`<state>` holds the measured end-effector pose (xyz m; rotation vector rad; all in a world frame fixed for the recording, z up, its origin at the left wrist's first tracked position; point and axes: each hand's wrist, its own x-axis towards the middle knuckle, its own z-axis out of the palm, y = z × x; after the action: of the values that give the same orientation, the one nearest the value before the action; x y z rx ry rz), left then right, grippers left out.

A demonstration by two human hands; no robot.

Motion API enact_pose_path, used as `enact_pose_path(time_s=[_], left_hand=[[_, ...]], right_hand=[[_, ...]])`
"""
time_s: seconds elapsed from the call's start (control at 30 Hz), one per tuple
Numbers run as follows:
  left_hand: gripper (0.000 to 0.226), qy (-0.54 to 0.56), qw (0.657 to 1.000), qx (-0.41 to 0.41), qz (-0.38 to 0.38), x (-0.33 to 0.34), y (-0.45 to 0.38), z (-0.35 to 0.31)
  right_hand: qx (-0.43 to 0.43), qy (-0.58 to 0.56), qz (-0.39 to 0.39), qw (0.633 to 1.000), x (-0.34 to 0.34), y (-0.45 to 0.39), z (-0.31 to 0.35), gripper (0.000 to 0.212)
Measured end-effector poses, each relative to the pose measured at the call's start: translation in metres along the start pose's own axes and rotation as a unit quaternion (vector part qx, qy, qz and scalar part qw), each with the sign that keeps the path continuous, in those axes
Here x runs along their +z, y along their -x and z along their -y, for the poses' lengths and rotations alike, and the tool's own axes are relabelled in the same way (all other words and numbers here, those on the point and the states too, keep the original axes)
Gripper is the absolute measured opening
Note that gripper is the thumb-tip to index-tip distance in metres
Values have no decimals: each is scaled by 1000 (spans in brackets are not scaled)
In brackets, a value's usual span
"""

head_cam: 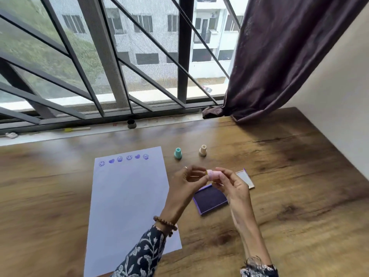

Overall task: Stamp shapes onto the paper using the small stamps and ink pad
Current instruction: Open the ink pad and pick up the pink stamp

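A white sheet of paper lies on the wooden table, with a row of several purple stamped smileys and hearts along its top edge. My left hand and my right hand together hold a small pink stamp in the air above the open purple ink pad. The pad's lid lies just right of the hands. A teal stamp and a beige stamp stand upright on the table beyond the hands.
The wooden table runs to a window sill with a metal grille at the far edge. A dark curtain hangs down at the back right. A small dark cap and a yellow stick rest on the sill.
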<state>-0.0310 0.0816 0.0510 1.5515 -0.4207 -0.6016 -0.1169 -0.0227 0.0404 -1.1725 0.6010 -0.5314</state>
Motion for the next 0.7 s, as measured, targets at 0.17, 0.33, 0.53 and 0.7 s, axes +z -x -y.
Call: enact_pose_path(time_s=[0.17, 0.33, 0.53, 0.7], left_hand=[[10, -50, 998, 31, -9, -4, 3, 6], [9, -308, 945, 105, -18, -24, -9, 30], [33, -406, 910, 88, 8, -35, -13, 44], [83, -450, 881, 121, 87, -34, 0, 59]], right_hand=[[49, -69, -35, 996, 9, 8, -2, 25], [113, -172, -36, 978, 0, 17, -7, 21], [144, -164, -44, 975, -12, 24, -10, 15], [76, 208, -66, 973, -9, 26, -7, 8]])
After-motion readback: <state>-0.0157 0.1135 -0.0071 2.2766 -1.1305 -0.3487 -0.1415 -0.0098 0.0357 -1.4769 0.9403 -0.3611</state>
